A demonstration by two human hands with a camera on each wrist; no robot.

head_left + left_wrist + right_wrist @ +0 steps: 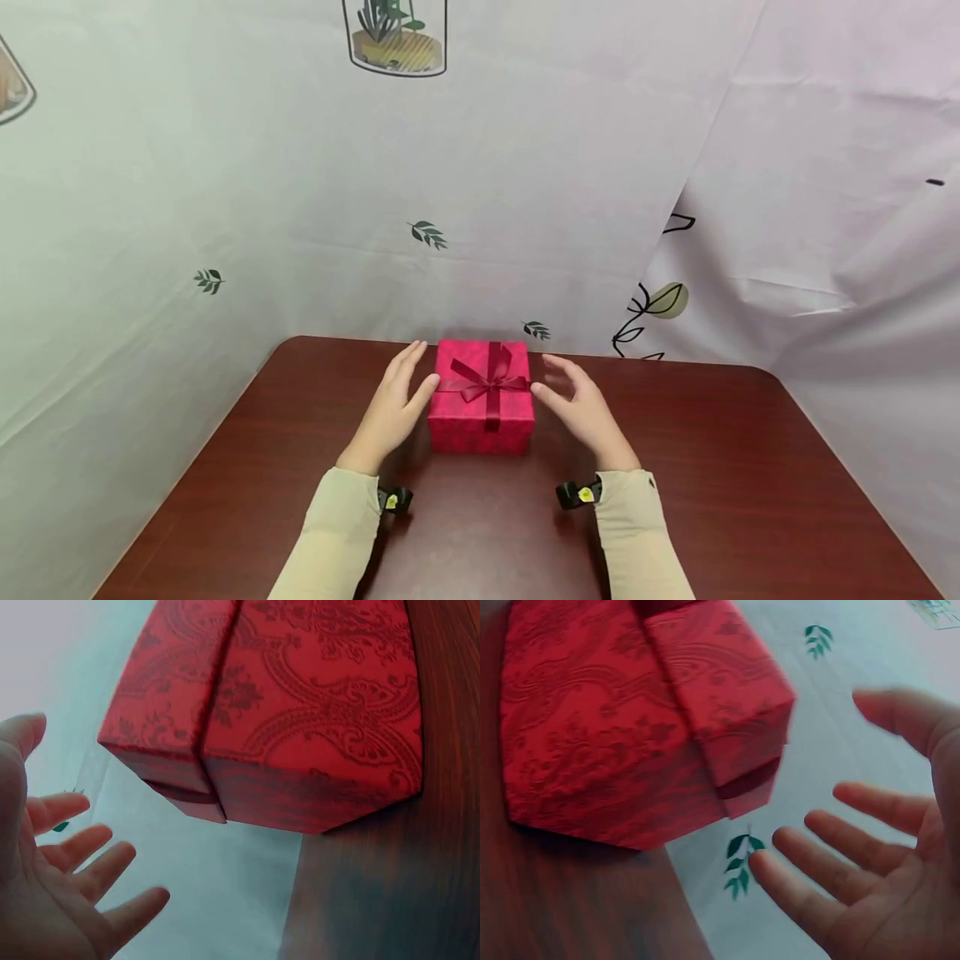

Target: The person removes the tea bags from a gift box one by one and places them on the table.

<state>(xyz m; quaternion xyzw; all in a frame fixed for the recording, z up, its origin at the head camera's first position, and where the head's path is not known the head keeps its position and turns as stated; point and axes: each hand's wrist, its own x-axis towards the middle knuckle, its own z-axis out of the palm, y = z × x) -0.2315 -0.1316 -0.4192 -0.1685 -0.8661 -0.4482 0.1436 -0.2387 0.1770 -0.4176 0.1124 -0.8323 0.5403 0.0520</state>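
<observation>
Red box btwn them, my L grip & R grip hold nothing, fingers spread, each just beside a side w/ a small gap. Dk-red ribbon tied in a bow on top. Box sits on the brown bench, nr far edge; white cloth w/ leaf prints behind.

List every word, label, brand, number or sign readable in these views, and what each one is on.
Readable text: none.
Red gift box: no lettering on the sides in view, only ornament.
Left yellow patch, on the left wrist's black device: too small to read.
Right yellow patch, on the right wrist's black device: too small to read.
Wall cloth: drawings only, no lettering in view.
</observation>
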